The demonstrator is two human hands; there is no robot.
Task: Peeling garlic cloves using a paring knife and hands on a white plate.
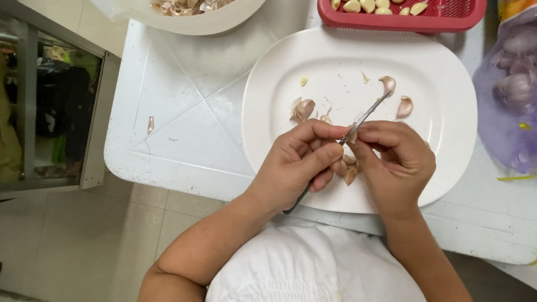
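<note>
My left hand (295, 164) grips a slim knife (368, 113); its dark handle end sticks out below the fist and the blade points up and right over a white oval plate (272, 77). My right hand (396, 161) is closed around a garlic clove (348, 172), held against the blade between both hands. Two unpeeled cloves (404, 106) lie on the plate just beyond the knife tip. Loose garlic skins (301, 110) lie to the left of the blade.
A red basket (459, 11) of peeled cloves stands behind the plate. A white bowl (226, 23) of skins is at the back left. A purple mesh bag (523, 85) of garlic bulbs lies at the right. The white table (158, 145) ends at the left by a glass-fronted cabinet (38, 96).
</note>
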